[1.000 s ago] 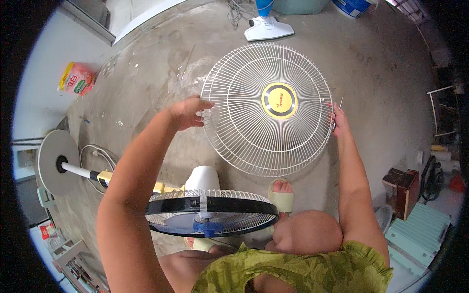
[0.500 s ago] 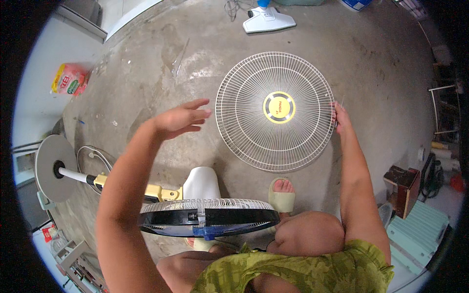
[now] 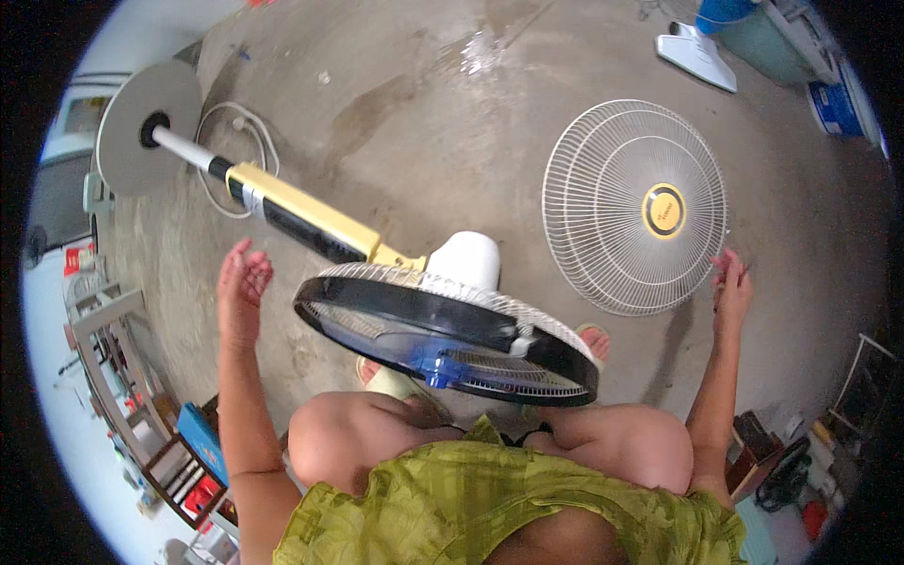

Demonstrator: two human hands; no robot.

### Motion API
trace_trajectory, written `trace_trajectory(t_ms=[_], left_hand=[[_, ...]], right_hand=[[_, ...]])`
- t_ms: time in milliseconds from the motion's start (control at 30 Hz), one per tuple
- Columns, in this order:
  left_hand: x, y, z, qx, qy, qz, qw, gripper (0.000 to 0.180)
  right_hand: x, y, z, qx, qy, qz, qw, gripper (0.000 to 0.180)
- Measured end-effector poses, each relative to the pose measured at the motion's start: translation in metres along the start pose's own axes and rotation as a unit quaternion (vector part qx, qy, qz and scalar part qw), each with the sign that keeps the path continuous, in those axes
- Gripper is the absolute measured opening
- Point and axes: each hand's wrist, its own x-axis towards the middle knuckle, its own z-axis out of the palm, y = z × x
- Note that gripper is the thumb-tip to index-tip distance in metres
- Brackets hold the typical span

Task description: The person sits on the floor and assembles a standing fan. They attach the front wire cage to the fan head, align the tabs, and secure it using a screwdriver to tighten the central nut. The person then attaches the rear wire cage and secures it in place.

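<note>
White-wire fan grille (image 3: 593,212) faces up beside fan head (image 3: 441,363), likely kept apart to avoid snagging. Left hand (image 3: 243,287) empty, fingers loose; right hand (image 3: 733,292) at grille's right rim, can't tell if gripping.

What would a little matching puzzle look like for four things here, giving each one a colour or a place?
Things:
1. Loose wire grille
2. Blade hub
3. Left hand
4. Right hand

Colours and places:
A. Blue
B. By the loose wire grille's edge
C. White, with a yellow centre
D. Out to the left of the fan head

Right pairs: 1-C, 2-A, 3-D, 4-B.
</note>
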Motion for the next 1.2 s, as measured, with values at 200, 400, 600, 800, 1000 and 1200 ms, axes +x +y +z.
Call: trace_trajectory(t_ms=[200, 400, 600, 800, 1000, 1200], left_hand=[[-0.046, -0.146, -0.058, 0.000, -0.035, -0.251, 0.967, 0.060], [-0.050, -0.184, -0.039, -0.181, -0.152, -0.288, 0.928, 0.055], [-0.060, -0.183, -0.060, -0.178, -0.106, -0.280, 0.937, 0.055], [-0.074, -0.117, -0.021, -0.026, -0.278, -0.111, 0.954, 0.086], [-0.095, -0.080, 0.008, 0.072, -0.187, -0.106, 0.974, 0.071], [-0.105, -0.075, 0.015, 0.053, -0.156, -0.081, 0.983, 0.056]], right_hand=[[-0.144, -0.128, 0.065, -0.022, -0.417, -0.286, 0.862, 0.084], [-0.154, -0.140, 0.076, -0.139, -0.466, -0.280, 0.828, 0.066], [-0.143, -0.117, 0.078, -0.110, -0.353, -0.268, 0.889, 0.048], [-0.110, -0.143, 0.111, -0.044, -0.305, -0.191, 0.932, 0.033], [-0.098, -0.126, 0.130, -0.052, -0.272, -0.190, 0.942, 0.035], [-0.093, -0.121, 0.133, -0.068, -0.281, -0.132, 0.948, 0.036]])
